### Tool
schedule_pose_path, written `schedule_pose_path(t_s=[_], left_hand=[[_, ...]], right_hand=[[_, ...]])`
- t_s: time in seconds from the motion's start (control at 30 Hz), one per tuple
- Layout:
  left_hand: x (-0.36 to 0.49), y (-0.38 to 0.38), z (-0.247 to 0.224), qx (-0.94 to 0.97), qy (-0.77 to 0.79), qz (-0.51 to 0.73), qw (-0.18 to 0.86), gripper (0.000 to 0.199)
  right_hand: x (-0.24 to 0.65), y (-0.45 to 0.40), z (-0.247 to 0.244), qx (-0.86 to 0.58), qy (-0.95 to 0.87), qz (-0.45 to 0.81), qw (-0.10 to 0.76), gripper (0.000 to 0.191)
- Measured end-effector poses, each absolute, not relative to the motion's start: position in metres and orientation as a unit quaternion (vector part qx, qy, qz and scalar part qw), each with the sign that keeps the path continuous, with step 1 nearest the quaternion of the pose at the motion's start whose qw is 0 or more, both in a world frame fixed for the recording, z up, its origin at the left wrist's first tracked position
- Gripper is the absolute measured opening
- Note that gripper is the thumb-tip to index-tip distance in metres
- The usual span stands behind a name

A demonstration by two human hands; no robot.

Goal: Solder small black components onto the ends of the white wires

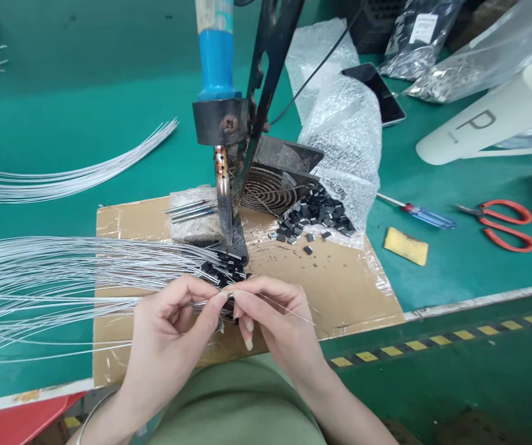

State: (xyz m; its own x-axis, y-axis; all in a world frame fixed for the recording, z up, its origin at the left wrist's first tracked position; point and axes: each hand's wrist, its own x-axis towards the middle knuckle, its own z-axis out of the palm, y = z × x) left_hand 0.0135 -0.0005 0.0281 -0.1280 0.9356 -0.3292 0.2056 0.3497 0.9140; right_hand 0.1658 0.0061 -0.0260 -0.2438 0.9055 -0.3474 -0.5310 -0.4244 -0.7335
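Observation:
Both hands meet fingertip to fingertip over the front of the cardboard, below the soldering iron [223, 198]. My left hand [173, 334] pinches something too small to make out, beside the ends of the white wires [62, 266]. My right hand [284, 327] is closed in a pinch, and a thin wire [289, 309] runs out from its fingers to the right. Just beyond the fingertips, black pieces [224, 267] sit at the wire ends. Loose black parts [317, 213] lie in a pile on bubble wrap [349, 136].
Cardboard [340, 290] covers the table's front. Behind the iron is a fan [270, 185]. To the right lie a yellow sponge [406, 246], a screwdriver [426, 215], red-handled cutters [507, 224], a phone [377, 93] and a white cup [489, 117]. More wires [85, 173] lie back left.

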Motion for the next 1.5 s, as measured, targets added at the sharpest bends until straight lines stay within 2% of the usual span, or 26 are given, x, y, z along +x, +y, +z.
schedule_pose_path(t_s=[0.47,0.73,1.07,1.5], left_hand=[[0.006,0.0,0.03,0.45,0.654,0.33,0.511,0.014],[0.008,0.001,0.027,0.444,0.662,0.351,0.491,0.015],[-0.004,0.002,0.016,0.491,0.621,0.34,0.508,0.014],[-0.001,0.004,0.024,0.446,0.651,0.32,0.525,0.016]], right_hand=[[0.175,0.015,-0.021,-0.366,-0.198,0.809,0.416,0.011],[0.174,0.013,-0.025,-0.349,-0.215,0.798,0.442,0.016],[0.173,0.004,-0.029,-0.387,-0.335,0.694,0.506,0.015],[0.174,0.006,-0.028,-0.411,-0.377,0.657,0.507,0.015]])
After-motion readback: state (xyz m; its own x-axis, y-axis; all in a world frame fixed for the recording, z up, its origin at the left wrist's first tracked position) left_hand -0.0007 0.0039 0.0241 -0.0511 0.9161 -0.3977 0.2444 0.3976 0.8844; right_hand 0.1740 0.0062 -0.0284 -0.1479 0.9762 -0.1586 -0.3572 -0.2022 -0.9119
